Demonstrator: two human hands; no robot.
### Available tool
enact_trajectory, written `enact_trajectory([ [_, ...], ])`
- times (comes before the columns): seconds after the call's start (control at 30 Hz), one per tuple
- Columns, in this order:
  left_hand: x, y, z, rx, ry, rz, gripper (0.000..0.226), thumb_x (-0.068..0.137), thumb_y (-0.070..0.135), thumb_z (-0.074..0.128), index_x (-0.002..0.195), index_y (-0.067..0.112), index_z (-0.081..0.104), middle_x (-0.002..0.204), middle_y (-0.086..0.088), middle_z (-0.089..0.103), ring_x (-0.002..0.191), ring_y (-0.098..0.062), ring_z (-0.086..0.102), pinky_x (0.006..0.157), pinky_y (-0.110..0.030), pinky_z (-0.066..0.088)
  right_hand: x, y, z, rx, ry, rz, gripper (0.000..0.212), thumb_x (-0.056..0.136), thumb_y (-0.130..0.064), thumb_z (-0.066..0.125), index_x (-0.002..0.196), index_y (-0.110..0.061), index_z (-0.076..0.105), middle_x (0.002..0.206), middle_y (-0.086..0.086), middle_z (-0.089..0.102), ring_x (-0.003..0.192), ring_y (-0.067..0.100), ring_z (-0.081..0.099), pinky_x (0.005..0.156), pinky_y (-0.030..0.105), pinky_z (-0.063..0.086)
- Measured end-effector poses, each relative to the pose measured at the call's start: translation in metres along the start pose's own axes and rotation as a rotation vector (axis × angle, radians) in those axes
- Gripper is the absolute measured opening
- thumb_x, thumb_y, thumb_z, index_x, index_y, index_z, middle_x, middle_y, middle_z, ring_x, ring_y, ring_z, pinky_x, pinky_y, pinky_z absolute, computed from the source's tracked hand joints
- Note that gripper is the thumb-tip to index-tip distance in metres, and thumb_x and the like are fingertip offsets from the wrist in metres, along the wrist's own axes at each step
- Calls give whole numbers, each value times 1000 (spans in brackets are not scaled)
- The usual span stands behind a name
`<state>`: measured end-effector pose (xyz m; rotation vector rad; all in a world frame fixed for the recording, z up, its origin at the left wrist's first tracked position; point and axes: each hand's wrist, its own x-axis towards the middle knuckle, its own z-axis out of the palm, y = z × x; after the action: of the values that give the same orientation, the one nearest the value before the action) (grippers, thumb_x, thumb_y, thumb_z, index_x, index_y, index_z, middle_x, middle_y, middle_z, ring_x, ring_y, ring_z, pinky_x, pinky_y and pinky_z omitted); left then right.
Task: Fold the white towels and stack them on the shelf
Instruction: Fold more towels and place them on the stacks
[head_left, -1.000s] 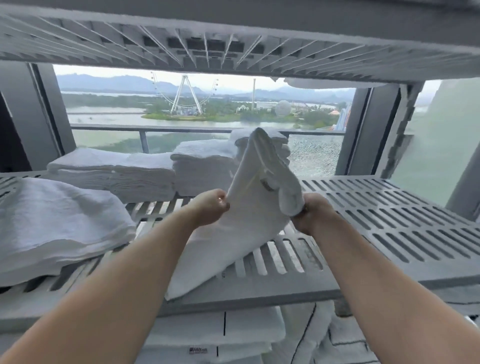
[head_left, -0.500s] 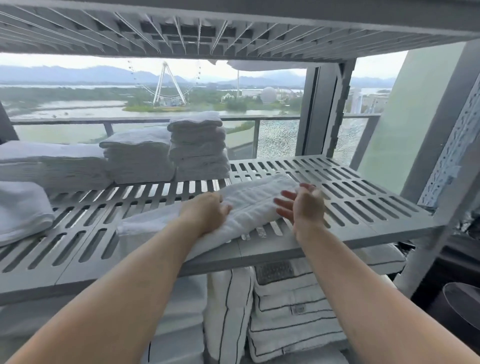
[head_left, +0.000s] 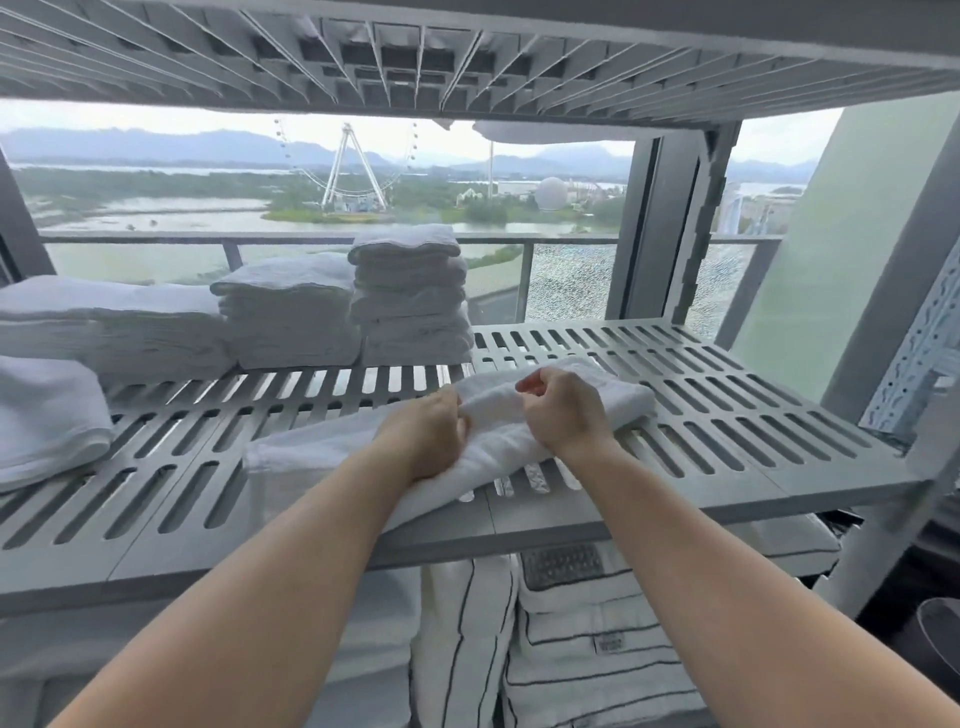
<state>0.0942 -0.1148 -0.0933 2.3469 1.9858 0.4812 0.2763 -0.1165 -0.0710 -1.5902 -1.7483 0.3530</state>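
Towel (head_left: 493, 422) half-folded on shelf (head_left: 810, 470), left hand (head_left: 423, 439) and right hand (head_left: 563, 410) gripping it; finished stacks (head_left: 410, 296) at 11 o'clock; final fold, stacking left.

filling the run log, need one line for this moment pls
phase: folding | left hand: grips towel | right hand: pinches towel | towel: on slatted shelf | folded stacks: behind, apart
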Motion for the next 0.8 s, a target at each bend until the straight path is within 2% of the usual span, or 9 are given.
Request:
enact_trajectory([
  [0.07, 6, -6, -1, -33, -19, 11, 32, 101, 33, 41, 124, 11, 45, 129, -18, 61, 113, -38, 57, 88, -40, 42, 3, -2, 7, -78, -50, -6, 30, 89, -11, 51, 111, -19, 70, 112, 7, 71, 107, 26, 63, 97, 32, 47],
  [0.17, 20, -20, -3, -68, -68, 30, 22, 101, 32, 43, 117, 16, 46, 122, -16, 63, 107, -36, 58, 91, -43, 45, 7, -5, 13, -164, -73, 3, 35, 87, -8, 49, 115, -19, 67, 113, 8, 70, 108, 27, 62, 93, 31, 46],
  [0.27, 38, -37, -2, -75, -86, 64, 18, 101, 29, 44, 114, 18, 49, 115, -14, 65, 96, -31, 58, 86, -39, 44, 12, -12, 16, -196, -115, 22, 41, 83, -7, 50, 119, -19, 64, 117, 7, 68, 111, 26, 60, 95, 30, 46],
  [0.37, 60, -52, 1, -65, -66, 112, 22, 103, 26, 43, 119, 17, 55, 114, -13, 67, 100, -31, 61, 92, -37, 43, 17, -16, 23, -188, -127, 24, 39, 85, -7, 53, 120, -19, 63, 120, 9, 64, 112, 25, 58, 100, 32, 47],
  [0.47, 76, -58, 4, -98, -118, 122, 27, 104, 27, 39, 123, 18, 56, 119, -12, 66, 108, -31, 60, 99, -40, 43, 23, -17, 32, -183, -95, 21, 39, 86, -6, 52, 122, -15, 62, 122, 12, 60, 115, 27, 56, 103, 34, 45],
  [0.6, 86, -64, 10, 4, 2, 146, 29, 101, 32, 40, 125, 27, 56, 111, -2, 69, 99, -26, 65, 85, -36, 52, 25, -14, 46, -219, -26, -3, 36, 90, -9, 49, 124, -13, 60, 124, 13, 58, 116, 29, 51, 104, 35, 41],
  [0.73, 92, -68, 18, 33, -4, 173, 30, 102, 32, 37, 124, 26, 56, 120, -4, 68, 107, -27, 63, 93, -37, 48, 26, -12, 54, -238, 18, -19, 34, 93, -11, 47, 124, -14, 59, 124, 12, 57, 116, 28, 49, 103, 35, 41],
  [0.8, 91, -67, 19, 36, 23, 175, 28, 101, 33, 37, 118, 27, 58, 116, -4, 69, 104, -27, 64, 90, -37, 50, 27, -11, 56, -239, 33, -15, 34, 93, -11, 47, 125, -15, 59, 124, 11, 57, 116, 28, 48, 102, 35, 41],
])
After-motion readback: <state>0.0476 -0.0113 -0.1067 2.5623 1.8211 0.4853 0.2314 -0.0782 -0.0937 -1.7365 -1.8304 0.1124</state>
